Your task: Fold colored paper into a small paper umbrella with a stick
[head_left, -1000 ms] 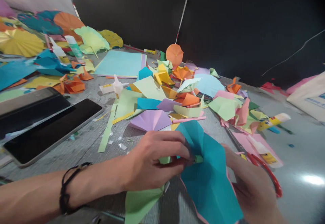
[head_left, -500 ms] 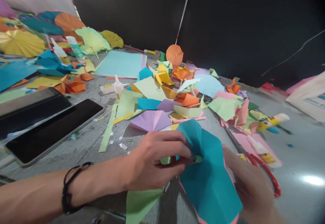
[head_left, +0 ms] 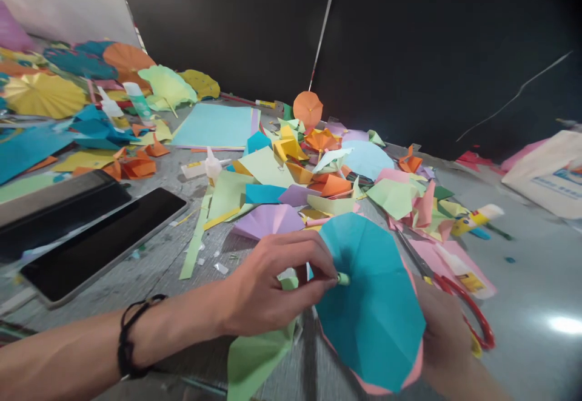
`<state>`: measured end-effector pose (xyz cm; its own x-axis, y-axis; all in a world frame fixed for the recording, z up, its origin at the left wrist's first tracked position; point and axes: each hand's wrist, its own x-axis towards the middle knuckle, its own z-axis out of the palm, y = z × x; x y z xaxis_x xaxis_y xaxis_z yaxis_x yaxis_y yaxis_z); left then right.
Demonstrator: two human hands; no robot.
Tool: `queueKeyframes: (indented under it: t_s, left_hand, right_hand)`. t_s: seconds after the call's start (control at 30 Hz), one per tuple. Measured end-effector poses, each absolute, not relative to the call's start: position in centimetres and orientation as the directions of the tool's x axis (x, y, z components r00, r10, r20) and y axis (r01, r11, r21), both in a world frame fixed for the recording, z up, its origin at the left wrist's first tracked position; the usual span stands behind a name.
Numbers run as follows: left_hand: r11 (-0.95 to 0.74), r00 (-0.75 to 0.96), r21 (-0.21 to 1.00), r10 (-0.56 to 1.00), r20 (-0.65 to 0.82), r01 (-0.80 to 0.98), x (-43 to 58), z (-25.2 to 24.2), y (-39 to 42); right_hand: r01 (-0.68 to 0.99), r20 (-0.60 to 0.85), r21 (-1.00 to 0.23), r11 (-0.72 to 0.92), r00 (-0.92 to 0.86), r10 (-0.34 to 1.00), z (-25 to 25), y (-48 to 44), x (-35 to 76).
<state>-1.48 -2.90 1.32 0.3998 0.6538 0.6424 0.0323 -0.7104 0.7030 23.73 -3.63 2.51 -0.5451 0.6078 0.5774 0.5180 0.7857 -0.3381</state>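
My left hand (head_left: 268, 286) is closed, its thumb and fingers pinching a small pale green tip (head_left: 343, 278) at the centre of a teal paper umbrella (head_left: 370, 301) with a pink underside. My right hand (head_left: 448, 343) sits behind and under the umbrella's right edge, holding it; most of its fingers are hidden by the paper. A light green folded paper (head_left: 254, 358) lies under my left hand. Red-handled scissors (head_left: 468, 316) lie just right of my right hand.
A heap of coloured paper scraps (head_left: 327, 170) covers the middle of the grey table. Two dark tablets (head_left: 91, 237) lie at the left. Glue bottles (head_left: 475, 219) and finished paper umbrellas (head_left: 43, 94) lie around. A white bag (head_left: 548, 173) sits at far right.
The teal umbrella has opened out into a rounder, fuller dome and turned toward me. My left hand stays pinched at its centre; the view shifted slightly right.
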Motion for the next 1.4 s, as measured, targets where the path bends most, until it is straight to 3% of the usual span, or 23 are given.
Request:
queueKeyframes:
  t_s: [0.1, 0.5, 0.67, 1.1, 1.4]
  left_hand:
    - [-0.672, 0.397, 0.740, 0.686, 0.609, 0.025, -1.6, 1.2, -2.9]
    - [-0.605, 0.343, 0.796, 0.748, 0.568, 0.001, -2.1, 1.9, -2.9]
    - [-0.560, 0.324, 0.827, 0.775, 0.543, -0.050, -2.0, 1.7, -3.1]
    - [-0.426, 0.282, 0.894, 0.849, 0.448, -0.140, -2.3, 1.4, -2.8]
    - [-0.468, 0.328, 0.875, 0.813, 0.481, -0.123, -1.9, 1.2, -2.9]
  right_hand:
    - [0.431, 0.597, -0.399, 0.809, -0.548, 0.587, 2.7, -3.5, 23.9]
    - [0.506, 0.656, -0.320, 0.801, -0.492, 0.572, 3.0, -2.9, 25.1]
    - [0.498, 0.616, -0.370, 0.784, -0.501, 0.608, 2.5, -2.7, 25.7]
    - [0.501, 0.666, -0.363, 0.786, -0.450, 0.595, 2.4, -2.4, 26.0]
    - [0.590, 0.764, -0.101, 0.801, -0.470, 0.442, 7.0, -5.4, 25.2]
